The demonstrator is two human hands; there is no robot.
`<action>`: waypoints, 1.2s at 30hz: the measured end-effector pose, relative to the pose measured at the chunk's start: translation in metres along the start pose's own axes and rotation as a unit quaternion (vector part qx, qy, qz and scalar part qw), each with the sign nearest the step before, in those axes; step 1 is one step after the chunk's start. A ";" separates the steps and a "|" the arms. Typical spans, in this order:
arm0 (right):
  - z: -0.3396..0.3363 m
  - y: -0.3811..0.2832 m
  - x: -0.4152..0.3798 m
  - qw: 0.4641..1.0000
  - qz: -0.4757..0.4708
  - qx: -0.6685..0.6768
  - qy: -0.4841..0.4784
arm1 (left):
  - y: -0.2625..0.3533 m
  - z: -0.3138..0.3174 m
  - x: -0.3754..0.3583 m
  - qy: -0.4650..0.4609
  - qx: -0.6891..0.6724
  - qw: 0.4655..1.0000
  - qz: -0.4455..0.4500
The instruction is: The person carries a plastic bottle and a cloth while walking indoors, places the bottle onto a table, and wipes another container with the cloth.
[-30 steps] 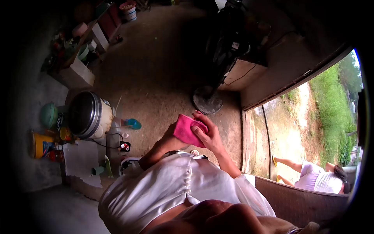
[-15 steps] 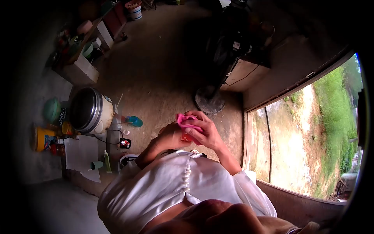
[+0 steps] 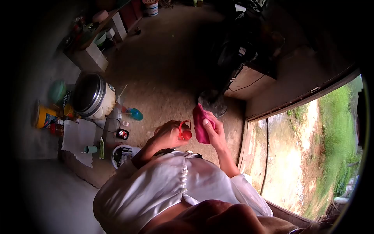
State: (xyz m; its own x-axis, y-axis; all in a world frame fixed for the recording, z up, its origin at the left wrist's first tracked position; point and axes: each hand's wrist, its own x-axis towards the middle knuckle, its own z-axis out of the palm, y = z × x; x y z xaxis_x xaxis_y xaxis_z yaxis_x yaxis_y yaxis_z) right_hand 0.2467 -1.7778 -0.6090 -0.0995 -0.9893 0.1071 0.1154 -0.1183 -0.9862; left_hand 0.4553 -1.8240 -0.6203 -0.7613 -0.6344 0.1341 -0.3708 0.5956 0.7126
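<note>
In front of my white shirt, my left hand is closed around a red-capped container with a thin red loop handle; its body is mostly hidden by my fingers. My right hand grips a folded pink cloth, thumb pressed on its face. A small gap separates the cloth from the red cap.
On the left, a rice cooker stands on a low surface beside a yellow tub, a green cup and a tube. A white basin sits below. A dark stand base is ahead; a doorway opens right.
The pink cloth, earlier pressed against the red item between both hands, has come away to the right in my right hand. The red cap and loop now show in my left hand.
</note>
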 end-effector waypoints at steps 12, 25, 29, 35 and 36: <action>-0.011 0.048 -0.020 0.988 0.079 -0.075 -0.105 | 0.026 0.036 -0.015 0.034 0.034 0.999 -0.025; 0.018 0.006 -0.005 0.939 -0.135 -0.198 -0.248 | 0.009 0.058 -0.036 0.194 -0.113 0.971 -0.087; 0.017 0.050 0.002 0.983 0.036 -0.070 -0.164 | -0.001 0.032 -0.049 0.113 0.054 0.990 -0.070; 0.052 0.003 0.023 0.990 0.055 -0.043 -0.119 | -0.014 0.000 -0.059 0.123 0.030 0.988 -0.090; 0.059 0.004 0.029 0.977 -0.034 -0.116 -0.175 | -0.020 0.001 -0.059 0.125 0.052 0.987 -0.084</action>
State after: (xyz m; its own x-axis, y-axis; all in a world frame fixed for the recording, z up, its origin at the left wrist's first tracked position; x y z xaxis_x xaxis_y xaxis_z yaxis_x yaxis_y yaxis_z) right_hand 0.3029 -1.8122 -0.6021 0.2498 -0.9534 0.1691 -0.1109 -0.2017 -0.9732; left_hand 0.5074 -1.7978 -0.6425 -0.5340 -0.8225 0.1957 -0.5424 0.5109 0.6669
